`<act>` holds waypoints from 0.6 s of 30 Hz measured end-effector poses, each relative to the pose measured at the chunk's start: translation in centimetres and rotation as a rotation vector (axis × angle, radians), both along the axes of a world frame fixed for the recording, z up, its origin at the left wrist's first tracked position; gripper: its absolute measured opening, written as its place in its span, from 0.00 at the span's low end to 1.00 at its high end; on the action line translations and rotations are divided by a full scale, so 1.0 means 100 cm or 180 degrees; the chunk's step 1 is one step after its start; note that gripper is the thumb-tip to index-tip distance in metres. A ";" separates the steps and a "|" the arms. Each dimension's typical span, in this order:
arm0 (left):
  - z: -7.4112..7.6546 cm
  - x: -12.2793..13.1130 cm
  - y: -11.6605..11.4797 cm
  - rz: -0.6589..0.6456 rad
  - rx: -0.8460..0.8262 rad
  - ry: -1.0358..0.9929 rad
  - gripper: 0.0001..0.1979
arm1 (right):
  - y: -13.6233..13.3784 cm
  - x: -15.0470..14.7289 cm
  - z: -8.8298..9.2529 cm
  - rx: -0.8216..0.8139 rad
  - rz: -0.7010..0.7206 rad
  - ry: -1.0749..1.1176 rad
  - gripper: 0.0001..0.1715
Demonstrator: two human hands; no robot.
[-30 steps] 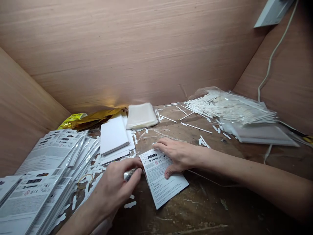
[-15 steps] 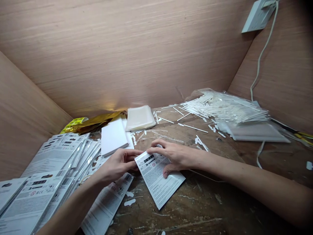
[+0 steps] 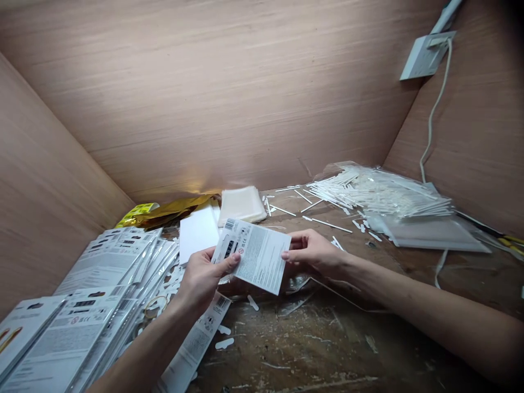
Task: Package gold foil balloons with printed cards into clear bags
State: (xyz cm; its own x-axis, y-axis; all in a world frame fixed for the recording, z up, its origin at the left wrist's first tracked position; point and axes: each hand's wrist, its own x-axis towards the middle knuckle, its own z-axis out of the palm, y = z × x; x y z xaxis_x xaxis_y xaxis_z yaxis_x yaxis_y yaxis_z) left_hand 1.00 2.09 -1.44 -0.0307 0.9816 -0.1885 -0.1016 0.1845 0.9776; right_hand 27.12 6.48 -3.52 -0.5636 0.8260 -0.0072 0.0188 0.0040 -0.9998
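Observation:
Between my hands is a white printed packaging card (image 3: 260, 254), lifted above the table and turned with its text side toward me. My left hand (image 3: 203, 277) pinches its left end, thumb on top beside the dark printed icons. The right edge is gripped by my right hand (image 3: 314, 252), thumb on the front and fingers behind. Clear plastic (image 3: 295, 283) lies on the table just beneath the card; its shape is hard to make out. Under my left forearm another printed card (image 3: 196, 346) rests on the table.
Stacks of printed packs (image 3: 73, 327) fill the left side. Behind my hands lie white blank cards (image 3: 197, 234), clear sleeves (image 3: 242, 204) and gold foil packaging (image 3: 176, 210). White sticks (image 3: 376, 188) pile up at right. White cutout scraps (image 3: 224, 344) litter the table (image 3: 327, 349).
The card has come up off the table and turned, its printed top now toward the left. My right hand has moved from its top to its right edge. The view has shifted slightly.

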 end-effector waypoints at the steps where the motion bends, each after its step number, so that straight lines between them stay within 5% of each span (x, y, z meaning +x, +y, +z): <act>1: 0.001 0.001 0.000 0.0100 0.0069 -0.0168 0.23 | -0.002 -0.001 0.001 -0.0237 0.0057 0.0146 0.27; 3: 0.002 0.006 -0.002 0.0150 0.0161 -0.0394 0.22 | -0.007 -0.003 0.003 -0.0296 0.0057 0.0112 0.25; 10: 0.009 0.004 -0.006 -0.0102 0.0527 -0.0458 0.16 | -0.020 0.006 0.008 0.0758 -0.0248 -0.0535 0.25; 18: 0.019 0.001 -0.007 0.0008 0.0868 0.0908 0.13 | -0.029 0.011 0.008 0.0752 -0.0150 -0.0539 0.24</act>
